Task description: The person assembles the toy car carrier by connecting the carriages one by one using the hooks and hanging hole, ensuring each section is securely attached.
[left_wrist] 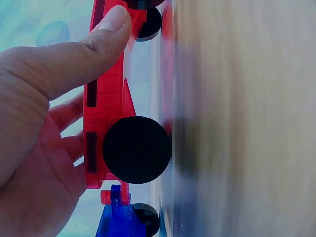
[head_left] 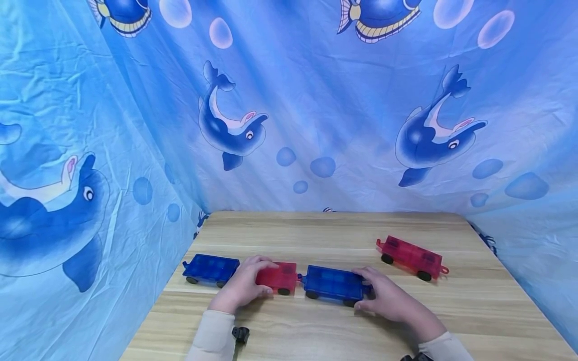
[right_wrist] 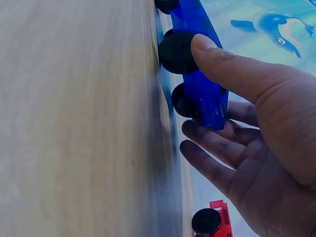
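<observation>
Your left hand [head_left: 244,285] pinches the middle red car [head_left: 284,274] and your right hand [head_left: 387,297] the blue car [head_left: 331,282] beside it on the surface [head_left: 298,331]; both look light and hard, so hold their sides.

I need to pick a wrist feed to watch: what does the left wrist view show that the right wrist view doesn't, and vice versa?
Only the left wrist view: the left hand gripping the left red car, and the hitch where that meets the left blue car.

Only the right wrist view: the right hand holding the right blue car, part of the right red car, and a dolphin print.

Both: the table and some blue cloth.
</observation>
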Demonstrator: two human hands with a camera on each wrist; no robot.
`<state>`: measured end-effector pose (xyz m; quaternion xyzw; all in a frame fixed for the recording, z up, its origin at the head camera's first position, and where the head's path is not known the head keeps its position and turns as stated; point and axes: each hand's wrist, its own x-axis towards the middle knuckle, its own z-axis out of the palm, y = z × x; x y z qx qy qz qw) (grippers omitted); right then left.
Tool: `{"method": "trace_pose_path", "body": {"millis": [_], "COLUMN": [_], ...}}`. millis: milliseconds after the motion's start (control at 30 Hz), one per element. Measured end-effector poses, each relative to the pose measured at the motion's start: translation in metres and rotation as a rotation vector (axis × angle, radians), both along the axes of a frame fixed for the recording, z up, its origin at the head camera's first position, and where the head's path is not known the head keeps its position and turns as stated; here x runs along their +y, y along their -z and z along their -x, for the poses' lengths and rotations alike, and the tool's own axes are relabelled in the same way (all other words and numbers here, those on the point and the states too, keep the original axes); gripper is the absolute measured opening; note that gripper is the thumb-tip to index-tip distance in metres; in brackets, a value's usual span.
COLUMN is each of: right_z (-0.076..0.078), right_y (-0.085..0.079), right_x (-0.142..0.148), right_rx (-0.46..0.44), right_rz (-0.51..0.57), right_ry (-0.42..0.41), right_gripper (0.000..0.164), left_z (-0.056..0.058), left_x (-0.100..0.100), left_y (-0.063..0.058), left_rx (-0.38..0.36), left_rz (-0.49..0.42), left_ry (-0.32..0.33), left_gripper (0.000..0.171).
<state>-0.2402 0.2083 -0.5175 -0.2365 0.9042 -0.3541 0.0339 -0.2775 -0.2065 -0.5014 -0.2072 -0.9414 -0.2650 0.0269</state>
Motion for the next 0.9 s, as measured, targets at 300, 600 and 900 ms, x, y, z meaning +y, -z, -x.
{"method": "trace_pose_path", "body": {"millis": [300,600,900], "right_z": [-0.0013,-0.0025,-0.0038], "right_y": [-0.0017,-0.0027,-0.0044], "right_x": [-0.0001,0.0004,-0.0003], "right_rx": [0.044,0.043,0.041], "right_rz": [-0.043,-0.059,-0.064], "right_ry": [0.017,0.021,0.014], "right_gripper": [0.085,0.085,0.087], "left_z": [0.0004,0.0014,0.0023], "left_x": [-0.0004,-0.0018,-0.0028], "left_y": [-0.0006,0.0017,0.0022], "left_rx": [0.004,0.01,0.006], "left_rz": [0.008,0.007,0.003], "left_ry": [-0.005,0.002,0.002], "left_gripper": [0.062,0.062,0.063]}}
